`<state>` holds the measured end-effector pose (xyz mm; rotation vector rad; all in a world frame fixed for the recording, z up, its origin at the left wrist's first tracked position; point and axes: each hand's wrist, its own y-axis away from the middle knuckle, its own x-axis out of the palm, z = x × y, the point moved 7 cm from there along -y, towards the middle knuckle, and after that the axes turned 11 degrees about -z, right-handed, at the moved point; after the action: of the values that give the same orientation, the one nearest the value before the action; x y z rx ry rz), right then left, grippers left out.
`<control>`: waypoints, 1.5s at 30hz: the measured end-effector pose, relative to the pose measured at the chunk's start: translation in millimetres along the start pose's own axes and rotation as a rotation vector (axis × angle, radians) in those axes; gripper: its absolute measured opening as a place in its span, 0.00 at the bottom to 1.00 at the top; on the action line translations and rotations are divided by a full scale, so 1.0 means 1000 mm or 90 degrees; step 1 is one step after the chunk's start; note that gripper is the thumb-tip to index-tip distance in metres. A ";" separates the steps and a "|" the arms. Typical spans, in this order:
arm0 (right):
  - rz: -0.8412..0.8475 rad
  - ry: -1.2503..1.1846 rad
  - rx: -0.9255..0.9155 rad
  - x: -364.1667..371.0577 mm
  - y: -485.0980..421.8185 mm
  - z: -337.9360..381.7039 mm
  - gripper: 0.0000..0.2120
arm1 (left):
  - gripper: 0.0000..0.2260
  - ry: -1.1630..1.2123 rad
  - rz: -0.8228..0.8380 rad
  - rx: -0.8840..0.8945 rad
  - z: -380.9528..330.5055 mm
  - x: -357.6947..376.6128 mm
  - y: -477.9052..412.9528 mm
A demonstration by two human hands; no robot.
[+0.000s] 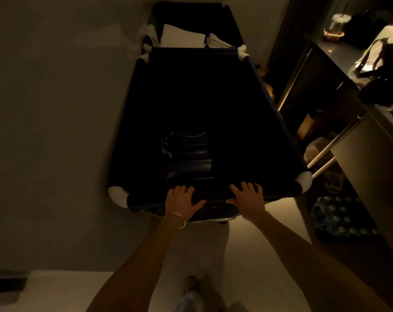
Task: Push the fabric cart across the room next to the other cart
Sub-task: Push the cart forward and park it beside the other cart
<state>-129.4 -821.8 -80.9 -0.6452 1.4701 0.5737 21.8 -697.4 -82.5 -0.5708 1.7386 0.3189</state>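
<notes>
Dark fabric cart (197,104) rim lies under both hands, left (183,200) and right (247,197), fingers spread flat.

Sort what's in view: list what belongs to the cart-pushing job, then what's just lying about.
Job: fabric cart; other cart ahead with folded white towels; left hand and right hand on the near rim.

Lying about: water bottle pack; counter; iced drink cup; bag.
</notes>
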 end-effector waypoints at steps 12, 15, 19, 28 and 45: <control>-0.045 -0.022 -0.080 0.008 -0.019 0.002 0.23 | 0.28 -0.080 0.078 0.079 0.019 0.011 -0.032; -0.078 -0.039 -0.098 0.003 -0.021 0.008 0.22 | 0.30 -0.093 0.122 0.072 0.025 0.007 -0.037; -0.094 -0.055 -0.085 -0.003 -0.025 0.029 0.20 | 0.29 -0.072 0.164 0.047 0.051 0.002 -0.042; -0.109 -0.068 -0.100 -0.004 -0.024 0.030 0.22 | 0.28 -0.115 0.140 0.059 0.053 0.008 -0.036; -0.077 -0.026 -0.104 0.006 -0.031 0.031 0.25 | 0.28 -0.071 0.110 0.049 0.053 0.007 -0.041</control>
<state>-85.2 -821.9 -85.3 -0.8393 1.3452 0.6131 86.9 -706.6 -99.0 -0.3404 1.6876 0.3956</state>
